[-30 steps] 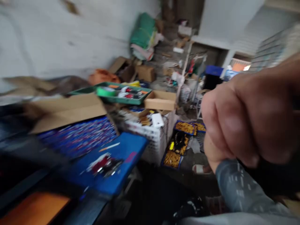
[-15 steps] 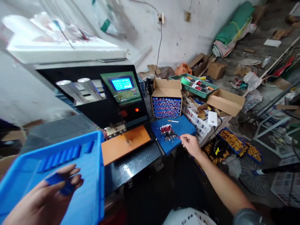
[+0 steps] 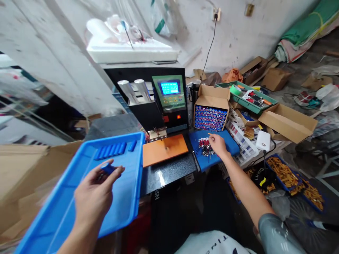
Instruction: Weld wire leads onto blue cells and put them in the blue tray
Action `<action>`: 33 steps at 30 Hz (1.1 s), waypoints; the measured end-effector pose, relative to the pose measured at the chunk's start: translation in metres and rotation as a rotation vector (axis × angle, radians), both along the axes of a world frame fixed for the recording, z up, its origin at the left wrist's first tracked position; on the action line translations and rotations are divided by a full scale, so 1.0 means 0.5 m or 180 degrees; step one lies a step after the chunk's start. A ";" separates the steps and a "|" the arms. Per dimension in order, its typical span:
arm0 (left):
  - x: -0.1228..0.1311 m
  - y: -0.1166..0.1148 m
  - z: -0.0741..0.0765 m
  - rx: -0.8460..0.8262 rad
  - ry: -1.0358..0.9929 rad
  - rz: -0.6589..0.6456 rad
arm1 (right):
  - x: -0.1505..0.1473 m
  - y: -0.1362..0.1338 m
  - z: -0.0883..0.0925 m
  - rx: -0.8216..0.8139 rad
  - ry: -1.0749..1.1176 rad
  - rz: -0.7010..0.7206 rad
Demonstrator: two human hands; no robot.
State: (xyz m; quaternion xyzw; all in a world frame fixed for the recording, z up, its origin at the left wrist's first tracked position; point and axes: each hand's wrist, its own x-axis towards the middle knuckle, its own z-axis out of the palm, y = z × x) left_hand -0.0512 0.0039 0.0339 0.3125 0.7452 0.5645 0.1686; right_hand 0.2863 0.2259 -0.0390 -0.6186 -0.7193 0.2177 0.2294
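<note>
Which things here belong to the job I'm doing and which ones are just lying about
Likely part of the job:
blue cylinder in your left hand
blue tray with more cylinders
wire leads at your right hand
black machine
orange board

Probably just lying about:
white device
green tape roll
orange cloth
green sheeting

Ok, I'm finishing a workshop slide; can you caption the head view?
Left hand holding a blue cylinder over a blue tray, right hand by red and black wires.

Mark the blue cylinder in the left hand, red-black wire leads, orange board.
Blue cylinder point(image 3: 107, 168): head view, exposed body.
Red-black wire leads point(image 3: 207, 150): head view, middle of the pile.
Orange board point(image 3: 161, 154): head view, upper face.
</note>
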 end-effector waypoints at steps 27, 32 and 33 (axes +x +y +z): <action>-0.002 -0.008 -0.066 0.1535 -0.1209 -0.0670 | -0.137 0.080 0.054 -0.0803 0.2374 -0.0328; 0.044 0.003 -0.051 0.1414 -0.1250 -0.0846 | -0.120 0.055 0.084 -0.0946 0.3935 -0.0452; 0.058 0.006 -0.046 0.1318 -0.1072 -0.0915 | -0.120 0.042 0.092 -0.0938 0.4053 -0.0363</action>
